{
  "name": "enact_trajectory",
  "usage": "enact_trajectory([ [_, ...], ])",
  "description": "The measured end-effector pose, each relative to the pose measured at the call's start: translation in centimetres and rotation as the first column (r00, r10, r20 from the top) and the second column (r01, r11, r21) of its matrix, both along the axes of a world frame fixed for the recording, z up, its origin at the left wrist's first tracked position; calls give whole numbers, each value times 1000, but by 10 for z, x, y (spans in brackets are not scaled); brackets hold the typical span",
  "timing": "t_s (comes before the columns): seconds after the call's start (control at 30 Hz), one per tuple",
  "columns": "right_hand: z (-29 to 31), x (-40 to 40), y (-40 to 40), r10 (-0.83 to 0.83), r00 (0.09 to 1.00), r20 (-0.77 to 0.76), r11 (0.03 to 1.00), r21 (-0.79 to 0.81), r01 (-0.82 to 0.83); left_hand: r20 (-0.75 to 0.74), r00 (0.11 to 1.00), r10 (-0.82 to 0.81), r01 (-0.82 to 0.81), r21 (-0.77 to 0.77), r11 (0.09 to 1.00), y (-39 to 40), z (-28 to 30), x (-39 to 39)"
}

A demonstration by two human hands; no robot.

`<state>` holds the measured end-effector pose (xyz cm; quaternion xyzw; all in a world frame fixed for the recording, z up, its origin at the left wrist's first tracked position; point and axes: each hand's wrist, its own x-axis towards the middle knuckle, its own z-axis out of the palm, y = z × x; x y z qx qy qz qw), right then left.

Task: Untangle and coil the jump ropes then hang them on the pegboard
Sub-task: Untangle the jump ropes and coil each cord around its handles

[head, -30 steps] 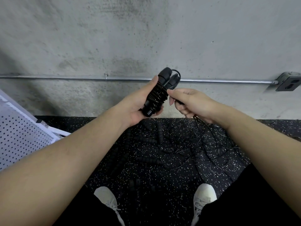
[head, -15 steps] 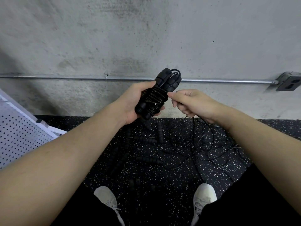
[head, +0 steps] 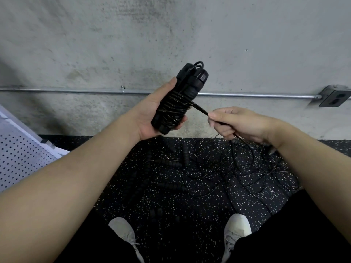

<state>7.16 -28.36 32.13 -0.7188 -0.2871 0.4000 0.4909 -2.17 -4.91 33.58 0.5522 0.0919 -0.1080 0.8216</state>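
While the left hand (head: pixel 152 118) grips a wound bundle of jump rope (head: pixel 178 103), the right hand (head: pixel 239 124) pinches the loose cord (head: pixel 199 109) coming off it.

The bundle is held upright in front of the concrete wall (head: pixel 171 35), its two handles side by side with cord wrapped around them; the left fingers and thumb curl round its lower half. The right thumb and fingers are clamped on the cord just right of the bundle, and the cord trails down from that hand to a tangle of ropes (head: pixel 218 168) on the speckled floor (head: pixel 190 205) below. A white pegboard (head: pixel 20 154) leans at far left.
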Motion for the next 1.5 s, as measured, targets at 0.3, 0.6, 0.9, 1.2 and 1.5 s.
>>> enact_trajectory([
  [0.3, -3, 8, -8, -174, 972, 157, 973, -127, 195, -21, 967, -252, 245, 333, 911, 1, 3, -8],
  [0.6, -8, 2, 17, -253, 944, 210, 954, -111, 280, -161, 902, -401, 351, 815, 461, -22, -6, -5],
  [0.9, -6, -8, 37, -231, 922, 310, 958, -92, 271, -172, 943, -284, 255, 923, 288, -27, -29, 2],
  [1.2, -3, -12, 44, -223, 957, 187, 969, -64, 239, -20, 991, -132, 66, 933, 355, -17, -37, 8],
  [1.5, -4, -3, 31, -98, 993, 73, 983, -148, 108, -67, 998, -13, 54, 649, 759, -13, -40, 11],
])
